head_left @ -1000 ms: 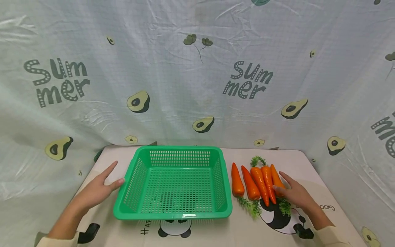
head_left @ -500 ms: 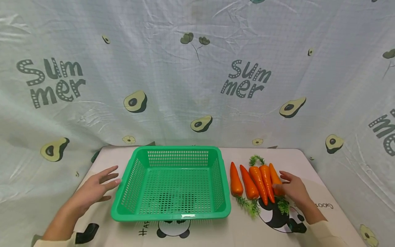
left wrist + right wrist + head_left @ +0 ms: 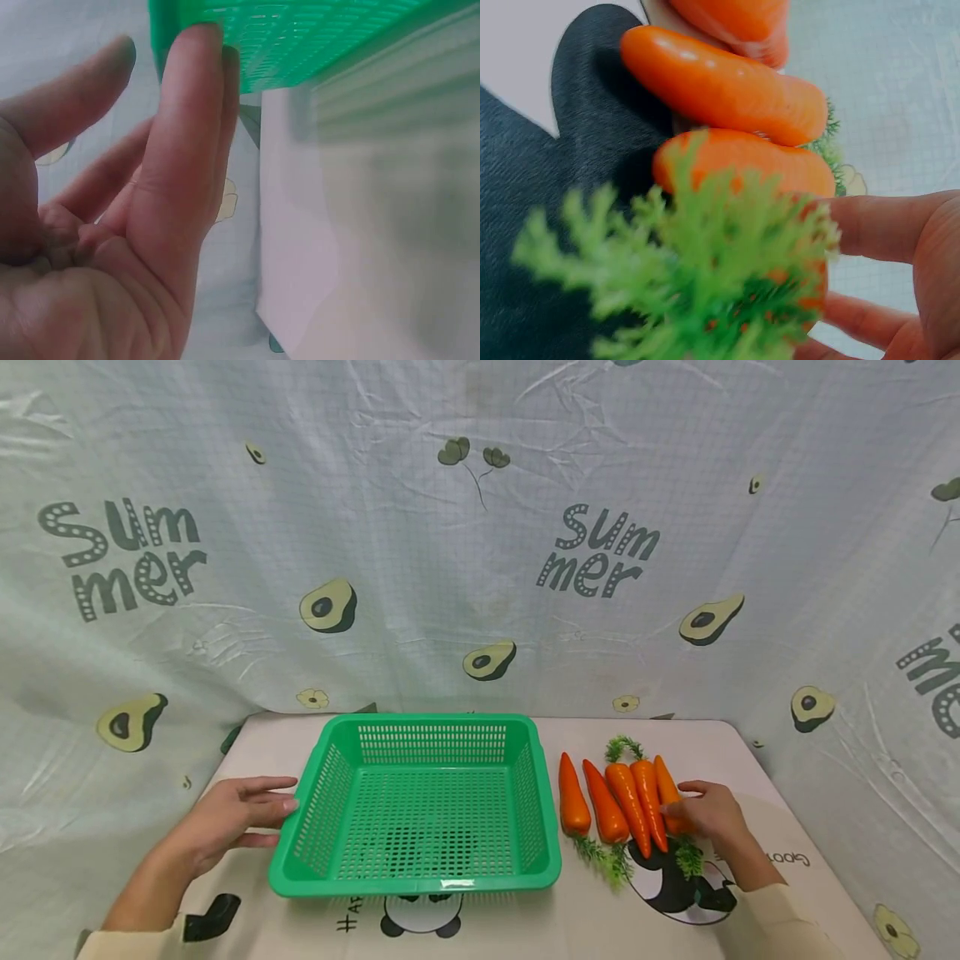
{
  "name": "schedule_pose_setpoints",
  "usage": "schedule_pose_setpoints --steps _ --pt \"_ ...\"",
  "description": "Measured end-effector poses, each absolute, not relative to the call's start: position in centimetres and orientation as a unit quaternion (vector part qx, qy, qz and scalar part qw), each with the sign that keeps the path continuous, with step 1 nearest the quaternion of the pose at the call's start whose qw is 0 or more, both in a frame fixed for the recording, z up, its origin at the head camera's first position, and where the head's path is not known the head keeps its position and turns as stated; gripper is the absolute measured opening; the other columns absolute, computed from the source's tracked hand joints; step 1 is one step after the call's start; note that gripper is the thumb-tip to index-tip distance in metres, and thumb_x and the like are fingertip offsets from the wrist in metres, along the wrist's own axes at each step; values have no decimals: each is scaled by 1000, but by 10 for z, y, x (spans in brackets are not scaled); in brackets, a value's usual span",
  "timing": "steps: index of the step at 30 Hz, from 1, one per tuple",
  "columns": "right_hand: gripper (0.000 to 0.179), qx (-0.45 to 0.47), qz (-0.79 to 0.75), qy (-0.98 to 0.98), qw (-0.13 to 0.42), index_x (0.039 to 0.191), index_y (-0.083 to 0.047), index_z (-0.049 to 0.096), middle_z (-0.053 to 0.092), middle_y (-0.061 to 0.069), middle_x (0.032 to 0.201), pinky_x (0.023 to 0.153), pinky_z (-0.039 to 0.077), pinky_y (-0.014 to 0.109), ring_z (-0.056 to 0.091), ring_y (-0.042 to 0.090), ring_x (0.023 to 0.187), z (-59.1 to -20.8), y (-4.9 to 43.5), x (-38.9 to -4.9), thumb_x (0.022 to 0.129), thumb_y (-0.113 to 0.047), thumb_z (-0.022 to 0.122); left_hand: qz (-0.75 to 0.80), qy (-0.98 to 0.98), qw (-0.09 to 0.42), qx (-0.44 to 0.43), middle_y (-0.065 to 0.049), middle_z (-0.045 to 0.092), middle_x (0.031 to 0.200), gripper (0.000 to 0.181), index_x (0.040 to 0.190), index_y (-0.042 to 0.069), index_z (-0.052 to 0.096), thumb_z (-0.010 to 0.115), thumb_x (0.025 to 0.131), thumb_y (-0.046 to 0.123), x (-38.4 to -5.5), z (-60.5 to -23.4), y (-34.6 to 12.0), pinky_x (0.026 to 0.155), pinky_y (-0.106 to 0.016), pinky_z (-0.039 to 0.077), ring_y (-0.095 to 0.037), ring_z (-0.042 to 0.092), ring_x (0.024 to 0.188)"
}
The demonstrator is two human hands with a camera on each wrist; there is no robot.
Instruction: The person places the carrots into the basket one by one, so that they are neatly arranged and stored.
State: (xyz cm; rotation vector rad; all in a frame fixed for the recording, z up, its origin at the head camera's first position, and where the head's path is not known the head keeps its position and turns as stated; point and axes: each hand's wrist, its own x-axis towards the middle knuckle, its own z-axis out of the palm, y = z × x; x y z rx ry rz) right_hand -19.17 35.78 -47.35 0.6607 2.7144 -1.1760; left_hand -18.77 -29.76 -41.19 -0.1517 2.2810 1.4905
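My left hand [image 3: 225, 820] is beside a green plastic basket [image 3: 420, 887], its fingertips right at the left rim. In the left wrist view straight fingers [image 3: 184, 127] reach the green wall [image 3: 300, 41], with another digit held apart. My right hand [image 3: 718, 814] is at the rightmost carrot [image 3: 666, 779] of a row, thumb on one side and fingers on the other, pinching it near its leafy end. Green fronds [image 3: 705, 255] hide much of that carrot in the right wrist view. Several other orange carrots [image 3: 574, 802] lie close together to its left.
The basket stands on a pale table [image 3: 592, 935] printed with pandas and lettering. A hanging sheet [image 3: 420, 568] with avocado prints encloses the back and sides. Carrot fronds [image 3: 600, 860] spread toward the front, between basket and right hand.
My left hand has lowered and moved right to the basket's rim. The right hand's fingers have closed in around the rightmost carrot. Basket and carrots lie as before.
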Motion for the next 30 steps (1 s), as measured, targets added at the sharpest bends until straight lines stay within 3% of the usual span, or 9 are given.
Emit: schedule_pose_setpoints --steps 4,17,24,30 --pt "70 234 -396 885 65 141 15 50 52 39 132 74 64 36 64 38 97 -473 358 -193 86 -20 78 534 818 207 -55 -1 76 108 71 155 -11 37 70 101 20 -187 -414 -296 79 -37 65 -13 73 93" --pt "62 263 -438 858 62 140 14 53 49 38 133 74 63 40 58 44 105 -470 360 -195 89 -14 73 540 815 203 -56 0 71 97 66 156 -11 36 67 102 12 -189 -417 -295 73 -33 64 -11 72 86" --pt "62 260 -460 847 62 143 14 51 46 38 138 87 63 51 57 46 112 -465 361 -193 90 -12 69 540 814 202 -74 1 76 94 65 155 -10 38 67 102 13 -188 -418 -293 72 -32 64 -12 73 84" --pt "64 258 -477 837 66 144 13 49 47 37 139 86 64 50 57 44 113 -460 364 -193 89 -12 71 535 817 200 -83 0 76 93 65 155 -10 38 68 101 13 -188 -418 -291 70 -32 63 -14 72 83"
